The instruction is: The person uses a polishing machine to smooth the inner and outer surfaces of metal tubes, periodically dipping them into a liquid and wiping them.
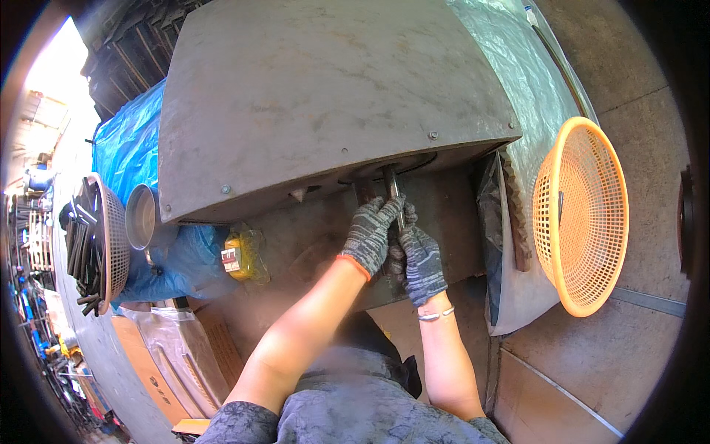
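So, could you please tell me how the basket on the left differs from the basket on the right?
The left basket is brownish, while the right basket is bright orange. The left basket holds a load of dark metal rods; the right basket looks empty. The left basket sits beside a metal tin and blue sheeting; the right basket lies on bare floor. Both are round, meshed plastic baskets flanking the machine.

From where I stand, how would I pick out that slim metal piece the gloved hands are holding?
Find the big grey metal machine housing filling the top of the view. Under its front edge, the left hand and right hand, both in grey knit gloves, meet around a thin metal rod. It is the only slim, shiny, upright piece there, running up into the dark opening.
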Available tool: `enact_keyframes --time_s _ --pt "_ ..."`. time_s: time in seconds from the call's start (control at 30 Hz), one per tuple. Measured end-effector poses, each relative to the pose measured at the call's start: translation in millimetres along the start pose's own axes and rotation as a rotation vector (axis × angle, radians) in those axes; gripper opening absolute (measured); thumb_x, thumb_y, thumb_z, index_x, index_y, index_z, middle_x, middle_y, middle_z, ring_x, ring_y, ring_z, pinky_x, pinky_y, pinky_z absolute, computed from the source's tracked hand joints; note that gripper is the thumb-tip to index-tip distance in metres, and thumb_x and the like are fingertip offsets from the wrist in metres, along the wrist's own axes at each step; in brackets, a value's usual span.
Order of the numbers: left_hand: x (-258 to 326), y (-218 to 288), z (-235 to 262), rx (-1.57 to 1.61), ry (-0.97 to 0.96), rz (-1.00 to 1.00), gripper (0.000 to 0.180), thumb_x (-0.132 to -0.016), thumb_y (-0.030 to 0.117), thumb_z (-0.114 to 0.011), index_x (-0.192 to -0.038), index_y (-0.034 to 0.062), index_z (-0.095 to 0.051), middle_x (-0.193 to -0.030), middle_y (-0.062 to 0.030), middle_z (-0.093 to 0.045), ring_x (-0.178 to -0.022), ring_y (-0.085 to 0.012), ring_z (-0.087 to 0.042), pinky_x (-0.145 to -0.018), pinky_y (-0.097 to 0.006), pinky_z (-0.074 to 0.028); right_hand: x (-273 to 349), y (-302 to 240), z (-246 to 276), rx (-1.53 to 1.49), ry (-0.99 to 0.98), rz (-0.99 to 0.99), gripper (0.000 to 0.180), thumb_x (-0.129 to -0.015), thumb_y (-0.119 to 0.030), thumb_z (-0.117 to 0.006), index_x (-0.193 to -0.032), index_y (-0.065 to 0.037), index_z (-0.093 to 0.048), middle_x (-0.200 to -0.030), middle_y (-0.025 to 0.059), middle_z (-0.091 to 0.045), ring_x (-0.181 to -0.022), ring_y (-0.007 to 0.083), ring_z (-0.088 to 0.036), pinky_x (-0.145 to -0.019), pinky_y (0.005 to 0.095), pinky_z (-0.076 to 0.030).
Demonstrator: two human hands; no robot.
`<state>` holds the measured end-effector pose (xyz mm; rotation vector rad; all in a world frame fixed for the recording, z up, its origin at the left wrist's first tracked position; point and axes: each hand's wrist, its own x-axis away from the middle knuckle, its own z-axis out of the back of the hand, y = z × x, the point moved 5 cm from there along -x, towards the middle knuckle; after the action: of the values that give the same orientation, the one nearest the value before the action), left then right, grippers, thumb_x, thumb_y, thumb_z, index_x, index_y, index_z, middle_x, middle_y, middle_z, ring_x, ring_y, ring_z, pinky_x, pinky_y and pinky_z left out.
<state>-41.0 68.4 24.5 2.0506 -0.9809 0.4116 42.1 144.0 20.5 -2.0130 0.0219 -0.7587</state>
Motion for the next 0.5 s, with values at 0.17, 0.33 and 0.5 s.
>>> enact_keyframes --time_s 0.17,0.33,0.5 --pt "-9 -5 4 0.069 -0.017 -0.004 0.015 -0.094 0.012 -0.057 -0.102 0.0003 -0.062 -0.092 -0.0105 -0.066 -0.082 -0.0202 -0.063 -0.075 -0.032 -0.053 8 -11 -10 -0.064 0.047 -0.173 0.017 -0.092 -0.023 -0.061 -0.1 -0.008 -0.066 -0.065 0.0004 -0.057 -0.049 0.0093 -0.048 -0.043 0.0219 -0.038" --pt "-3 4 -7 0.036 0.043 0.006 0.016 -0.092 0.014 -0.06 -0.102 0.0011 -0.062 -0.092 -0.0109 -0.066 -0.082 -0.0204 -0.062 -0.075 -0.032 -0.053 0 -22 -1 0.8 0.233 0.575 0.013 -0.09 -0.02 -0.063 -0.094 -0.008 -0.067 -0.069 0.0028 -0.06 -0.055 0.009 -0.053 -0.048 0.0212 -0.041" --pt "-9 4 -1 0.033 -0.002 -0.036 0.017 -0.092 0.014 -0.061 -0.103 0.0021 -0.06 -0.09 -0.0101 -0.065 -0.08 -0.0203 -0.064 -0.074 -0.033 -0.055 6 -4 2 -0.028 -0.041 -0.116 0.016 -0.089 -0.023 -0.066 -0.094 -0.008 -0.065 -0.069 0.0021 -0.06 -0.055 0.0097 -0.053 -0.048 0.0208 -0.041"
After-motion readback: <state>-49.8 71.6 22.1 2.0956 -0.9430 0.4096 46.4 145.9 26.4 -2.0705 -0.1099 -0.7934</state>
